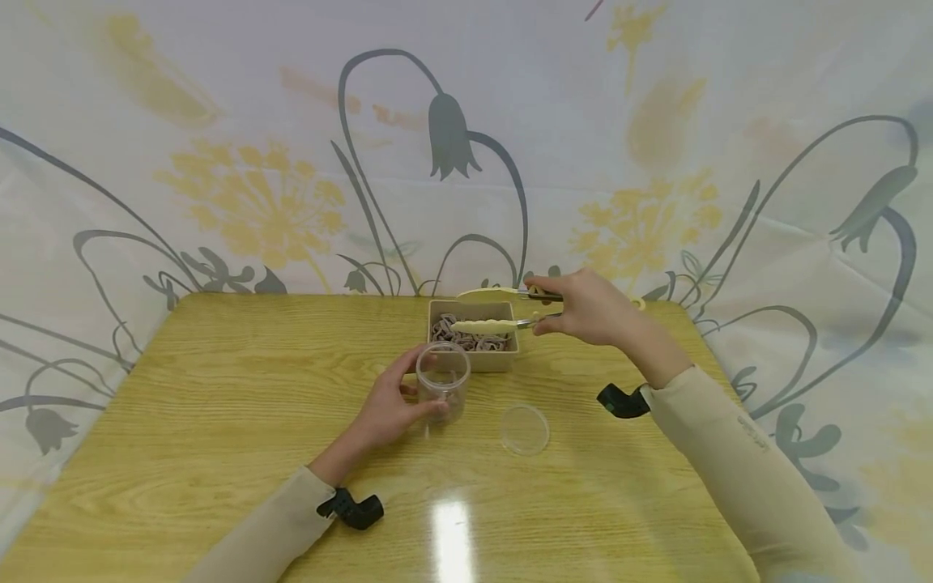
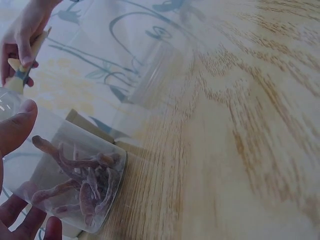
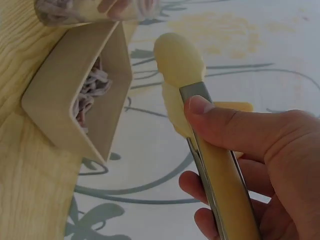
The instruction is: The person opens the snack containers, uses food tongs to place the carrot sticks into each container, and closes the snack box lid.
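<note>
My left hand (image 1: pixel 394 405) grips a clear plastic jar (image 1: pixel 442 389) that stands upright on the wooden table. Brownish, whitish-coated dried strips (image 2: pixel 85 180) lie in the jar's bottom, plain in the left wrist view. With my right hand (image 1: pixel 594 308) I hold yellow-tipped tongs (image 3: pixel 215 165), thumb on one arm and fingers round the other. The tongs' heads are spread apart over a beige rectangular box (image 1: pixel 474 360), and nothing shows between them. More of the strips (image 3: pixel 92 90) lie inside that box, just behind the jar.
A round clear lid (image 1: pixel 525 430) lies flat on the table (image 1: pixel 255 389), right of the jar. Behind the table's far edge hangs a white cloth (image 1: pixel 291 121) printed with flowers. Dark wrist mounts (image 1: pixel 352 508) sit at both sleeves.
</note>
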Demonstrator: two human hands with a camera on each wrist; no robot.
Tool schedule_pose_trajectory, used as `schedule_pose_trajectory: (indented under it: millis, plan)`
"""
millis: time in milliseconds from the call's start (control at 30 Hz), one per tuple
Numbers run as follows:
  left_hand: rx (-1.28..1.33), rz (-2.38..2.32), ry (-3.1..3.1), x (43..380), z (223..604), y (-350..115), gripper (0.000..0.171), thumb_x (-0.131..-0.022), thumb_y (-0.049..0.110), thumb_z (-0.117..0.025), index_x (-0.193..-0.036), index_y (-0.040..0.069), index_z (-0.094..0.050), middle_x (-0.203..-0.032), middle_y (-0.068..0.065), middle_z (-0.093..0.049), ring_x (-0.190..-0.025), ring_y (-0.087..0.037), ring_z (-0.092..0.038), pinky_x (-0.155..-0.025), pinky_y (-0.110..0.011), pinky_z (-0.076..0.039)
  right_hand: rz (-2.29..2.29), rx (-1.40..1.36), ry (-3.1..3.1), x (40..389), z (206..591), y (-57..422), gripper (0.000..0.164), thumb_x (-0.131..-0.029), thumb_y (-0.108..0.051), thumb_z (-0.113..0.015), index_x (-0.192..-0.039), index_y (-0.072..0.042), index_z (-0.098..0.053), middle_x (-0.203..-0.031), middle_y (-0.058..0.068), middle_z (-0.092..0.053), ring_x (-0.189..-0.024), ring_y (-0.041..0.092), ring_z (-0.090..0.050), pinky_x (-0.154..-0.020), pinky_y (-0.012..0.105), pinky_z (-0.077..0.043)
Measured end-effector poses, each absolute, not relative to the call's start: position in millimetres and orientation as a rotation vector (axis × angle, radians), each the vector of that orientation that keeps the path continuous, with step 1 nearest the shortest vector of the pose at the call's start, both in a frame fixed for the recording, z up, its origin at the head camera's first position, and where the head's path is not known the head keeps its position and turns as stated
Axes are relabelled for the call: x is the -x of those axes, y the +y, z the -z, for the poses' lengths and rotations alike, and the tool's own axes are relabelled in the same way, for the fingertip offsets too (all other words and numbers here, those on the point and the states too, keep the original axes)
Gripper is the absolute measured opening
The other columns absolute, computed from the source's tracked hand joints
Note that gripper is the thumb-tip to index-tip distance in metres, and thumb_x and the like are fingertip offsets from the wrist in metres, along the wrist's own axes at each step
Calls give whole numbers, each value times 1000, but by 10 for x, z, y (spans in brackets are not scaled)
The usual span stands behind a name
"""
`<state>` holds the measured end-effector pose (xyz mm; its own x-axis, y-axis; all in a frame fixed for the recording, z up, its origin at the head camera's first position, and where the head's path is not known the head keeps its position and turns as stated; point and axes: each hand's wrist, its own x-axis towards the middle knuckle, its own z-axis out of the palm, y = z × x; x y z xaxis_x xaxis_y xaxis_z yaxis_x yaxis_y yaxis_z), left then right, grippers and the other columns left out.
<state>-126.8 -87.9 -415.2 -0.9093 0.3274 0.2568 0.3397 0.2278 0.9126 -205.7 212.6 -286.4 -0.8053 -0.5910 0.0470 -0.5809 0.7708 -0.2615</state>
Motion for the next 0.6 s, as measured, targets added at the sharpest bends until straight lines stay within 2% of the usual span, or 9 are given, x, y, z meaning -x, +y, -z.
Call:
schedule_pose_trajectory:
  millis: [100, 167, 267, 333, 400, 533, 600]
  plan:
    - [677, 1812, -2451, 1313, 4251, -898, 80, -79, 2, -84, -147, 3, -43, -129, -26, -56, -119, -45, -51, -83, -56, -53, 384, 877, 2923, 2134, 2964, 2139, 73, -84, -30, -82, -145, -5, -52, -119, 14, -69, -45, 10, -32, -61, 35, -42]
    - [675, 1795, -2461, 1373, 4366, -915, 82, -78, 7, -85, -149, 8, -43, -130, -20, -57, -119, -41, -52, -83, -51, -54, 353, 795, 2917, 2190, 3046, 2140, 74, -84, -32, -81, -147, -7, -50, -112, 12, -71, -45, 11, -33, -59, 34, -41]
    - [668, 1774, -2475, 1460, 4528, -941, 86, -77, 15, -88, -150, 17, -43, -131, -13, -58, -120, -35, -53, -82, -44, -55, 301, 711, 2898, 2263, 3174, 2122, 75, -85, -34, -80, -148, -8, -49, -107, 12, -72, -48, 14, -45, -57, 34, -41]
    - [663, 1774, -2476, 1459, 4526, -942, 86, -77, 16, -88, -151, 18, -43, -131, -13, -58, -119, -35, -53, -83, -44, -54, 255, 685, 2887, 2300, 3253, 2099, 74, -86, -34, -79, -148, -8, -48, -107, 11, -72, -56, 15, -55, -58, 34, -44]
    - [665, 1784, -2469, 1460, 4525, -943, 86, -77, 16, -88, -151, 17, -43, -131, -14, -58, -119, -35, -53, -83, -45, -54, 219, 686, 2881, 2326, 3311, 2075, 74, -86, -34, -79, -148, -8, -48, -115, 12, -70, -66, 17, -62, -60, 35, -48]
    - [665, 1805, -2462, 1453, 4520, -937, 86, -77, 12, -87, -151, 15, -43, -131, -15, -57, -120, -37, -53, -84, -49, -54, 151, 690, 2869, 2360, 3361, 2021, 75, -86, -35, -79, -148, -7, -48, -123, 13, -67, -80, 22, -66, -69, 40, -53]
    - [656, 1814, -2461, 1447, 4517, -932, 86, -77, 9, -87, -151, 13, -42, -132, -18, -57, -121, -38, -52, -84, -52, -53, 137, 697, 2854, 2377, 3360, 1984, 75, -87, -35, -79, -148, -7, -47, -116, 12, -69, -79, 22, -66, -73, 42, -54]
